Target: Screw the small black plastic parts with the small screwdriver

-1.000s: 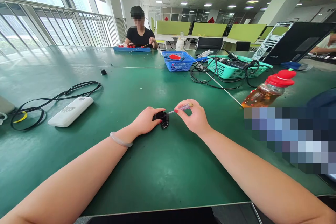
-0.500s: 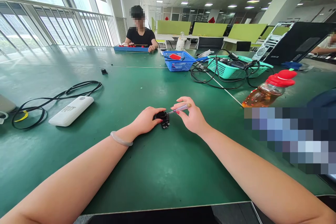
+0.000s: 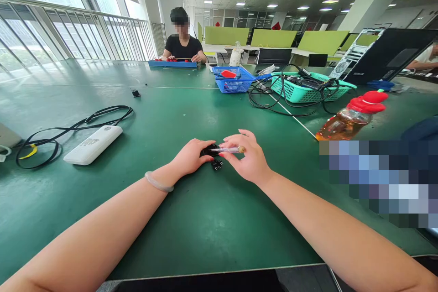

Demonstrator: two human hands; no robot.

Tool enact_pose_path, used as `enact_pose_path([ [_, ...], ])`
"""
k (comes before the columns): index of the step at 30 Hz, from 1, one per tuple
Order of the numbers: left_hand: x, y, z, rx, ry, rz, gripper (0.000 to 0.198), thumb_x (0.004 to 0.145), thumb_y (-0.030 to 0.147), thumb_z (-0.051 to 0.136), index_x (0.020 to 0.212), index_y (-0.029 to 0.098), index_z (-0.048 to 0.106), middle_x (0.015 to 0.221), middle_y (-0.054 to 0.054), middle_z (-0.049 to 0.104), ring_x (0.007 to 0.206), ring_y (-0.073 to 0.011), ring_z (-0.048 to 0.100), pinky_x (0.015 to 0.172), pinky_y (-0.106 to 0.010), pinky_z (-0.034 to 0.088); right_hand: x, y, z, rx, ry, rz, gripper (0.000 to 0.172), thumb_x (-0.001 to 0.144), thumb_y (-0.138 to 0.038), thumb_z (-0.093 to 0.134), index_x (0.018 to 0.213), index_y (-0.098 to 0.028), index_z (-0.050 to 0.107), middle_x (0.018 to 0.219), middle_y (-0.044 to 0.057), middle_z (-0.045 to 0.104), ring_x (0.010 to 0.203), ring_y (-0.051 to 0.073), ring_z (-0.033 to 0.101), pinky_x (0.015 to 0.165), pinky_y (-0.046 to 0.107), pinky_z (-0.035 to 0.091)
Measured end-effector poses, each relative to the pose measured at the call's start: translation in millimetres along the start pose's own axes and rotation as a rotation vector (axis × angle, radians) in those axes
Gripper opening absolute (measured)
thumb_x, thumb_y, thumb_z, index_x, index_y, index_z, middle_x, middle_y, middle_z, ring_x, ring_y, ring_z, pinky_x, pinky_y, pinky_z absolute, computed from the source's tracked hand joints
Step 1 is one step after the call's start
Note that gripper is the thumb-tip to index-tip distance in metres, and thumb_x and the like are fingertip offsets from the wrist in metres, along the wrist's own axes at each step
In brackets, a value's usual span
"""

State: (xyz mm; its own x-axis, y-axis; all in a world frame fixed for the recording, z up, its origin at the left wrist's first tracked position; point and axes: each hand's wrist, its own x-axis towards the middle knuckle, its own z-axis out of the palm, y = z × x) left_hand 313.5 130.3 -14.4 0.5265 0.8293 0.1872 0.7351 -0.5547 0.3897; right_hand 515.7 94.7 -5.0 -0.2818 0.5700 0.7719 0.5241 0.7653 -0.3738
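My left hand (image 3: 190, 156), with a pale bangle on the wrist, is closed on a small black plastic part (image 3: 209, 150) just above the table. Against it lies a black piece with short metal prongs (image 3: 216, 164); whether the two are joined I cannot tell. Between thumb and fingers, my right hand (image 3: 250, 155) pinches a small screwdriver with a clear handle (image 3: 232, 149). The screwdriver lies nearly level, its shaft pointing left onto the black part. Fingers partly cover the contact, so the tip's exact spot is hidden.
On the green table (image 3: 219, 228), a white power bank (image 3: 94, 145) and black cable (image 3: 82, 123) lie left. Farther back are a small black piece (image 3: 136, 93), a blue basket (image 3: 236, 84) and a teal basket (image 3: 301, 93) with cables. A red-capped bottle (image 3: 352, 118) lies right. Another person sits opposite.
The screwdriver has swung from slanted to nearly level, its handle end lower. My right hand has shifted slightly down with it. The left hand has hardly moved; the pronged piece sits slightly lower.
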Motion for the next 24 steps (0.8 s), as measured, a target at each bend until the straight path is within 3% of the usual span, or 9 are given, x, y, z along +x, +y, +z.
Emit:
enact_pose_path([
  [8, 0.3, 2.1, 0.0, -0.001, -0.003, 0.006, 0.048, 0.085, 0.039, 0.059, 0.129, 0.022, 0.055, 0.117, -0.006, 0.068, 0.106, -0.0260, 0.059, 0.095, -0.038, 0.045, -0.4, -6.3, 0.9, -0.091, -0.024, -0.065, 0.010, 0.084, -0.030, 0.063, 0.081, -0.026, 0.056, 0.081, -0.003, 0.072, 0.085, 0.019, 0.067, 0.105, 0.046, 0.032],
  [17, 0.4, 2.1, 0.2, -0.009, 0.005, 0.051, 0.045, 0.086, 0.033, 0.057, 0.129, 0.022, 0.055, 0.113, -0.005, 0.070, 0.101, -0.0242, 0.061, 0.095, -0.039, 0.045, -2.0, -3.7, 6.0, -0.047, -0.226, 0.025, 0.008, 0.088, -0.034, 0.060, 0.088, -0.026, 0.060, 0.092, -0.001, 0.072, 0.097, 0.020, 0.064, 0.107, 0.050, 0.025],
  [24, -0.9, 1.9, 0.6, 0.010, 0.022, 0.021, 0.047, 0.083, 0.037, 0.061, 0.128, 0.023, 0.056, 0.115, -0.006, 0.069, 0.104, -0.0252, 0.060, 0.095, -0.039, 0.046, 1.4, -4.4, -7.6, -0.058, 0.013, -0.012, 0.005, 0.088, -0.028, 0.055, 0.084, -0.025, 0.056, 0.083, -0.001, 0.070, 0.086, 0.018, 0.065, 0.106, 0.045, 0.030],
])
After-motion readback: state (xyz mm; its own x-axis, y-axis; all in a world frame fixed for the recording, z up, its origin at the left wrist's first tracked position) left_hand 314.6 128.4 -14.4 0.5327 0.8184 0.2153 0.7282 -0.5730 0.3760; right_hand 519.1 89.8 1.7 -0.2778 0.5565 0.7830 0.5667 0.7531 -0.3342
